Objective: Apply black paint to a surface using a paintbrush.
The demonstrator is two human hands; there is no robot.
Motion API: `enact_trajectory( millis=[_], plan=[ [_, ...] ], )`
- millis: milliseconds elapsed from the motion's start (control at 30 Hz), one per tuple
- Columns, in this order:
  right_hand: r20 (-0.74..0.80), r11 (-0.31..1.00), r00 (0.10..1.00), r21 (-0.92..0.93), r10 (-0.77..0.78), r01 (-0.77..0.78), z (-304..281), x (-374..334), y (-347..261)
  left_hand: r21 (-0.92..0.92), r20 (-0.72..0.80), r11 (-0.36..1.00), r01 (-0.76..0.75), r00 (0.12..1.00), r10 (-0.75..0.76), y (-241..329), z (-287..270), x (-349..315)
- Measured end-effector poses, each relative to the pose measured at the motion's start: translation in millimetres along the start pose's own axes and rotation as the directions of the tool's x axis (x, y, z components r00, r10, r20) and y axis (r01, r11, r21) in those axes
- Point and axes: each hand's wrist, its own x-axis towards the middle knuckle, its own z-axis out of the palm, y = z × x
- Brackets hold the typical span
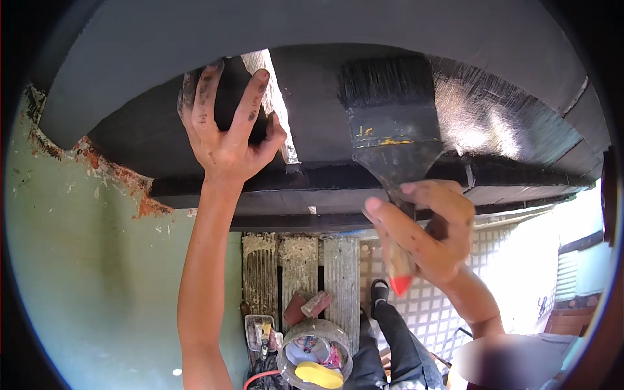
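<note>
My right hand is closed around the handle of a wide paintbrush, bristles pointing up. Its black bristles overlap the dark ceiling panel in view; whether they touch it I cannot tell. Dark paint coats the brush's ferrule, with a few yellow marks, and the handle ends in a red tip. On the left, my left hand reaches up to the panel with fingers spread and dark smears on them. Beside its fingers runs a pale, rough-edged strip.
A grey curved edge arches over the panel. At left stands a green wall with chipped edges. Below are weathered planks, a bucket holding a yellow item, a clear tray and dark-trousered legs.
</note>
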Motion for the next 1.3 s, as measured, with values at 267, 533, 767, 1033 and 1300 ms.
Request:
enact_trajectory(
  millis=[267, 533, 767, 1033, 1300],
  plan=[
    [-0.075, 0.924, 0.924, 0.112, 0.375, -0.365, 46, -60, -28, -0.006, 0.037, 1.0, 0.01, 0.999, -0.01, 2, 3, 0],
    [-0.045, 0.962, 0.967, 0.118, 0.251, -0.245, 16, -4, -33, 0.002, 0.035, 1.0, 0.006, 0.999, -0.006, -6, -3, -1],
    [-0.141, 0.97, 0.96, 0.005, 0.243, -0.245, 58, -61, -17, -0.036, -0.001, 0.999, 0.016, 1.0, -0.016, 2, 3, 3],
    [-0.229, 0.977, 0.95, 0.087, 0.212, -0.197, 43, -12, -24, 0.003, -0.009, 1.0, 0.017, 1.0, -0.017, -2, -1, 0],
    [-0.015, 0.851, 0.853, 0.081, 0.521, -0.518, 44, -53, -58, -0.031, -0.028, 1.0, -0.001, 1.0, 0.0, -6, 4, -3]
  ],
)
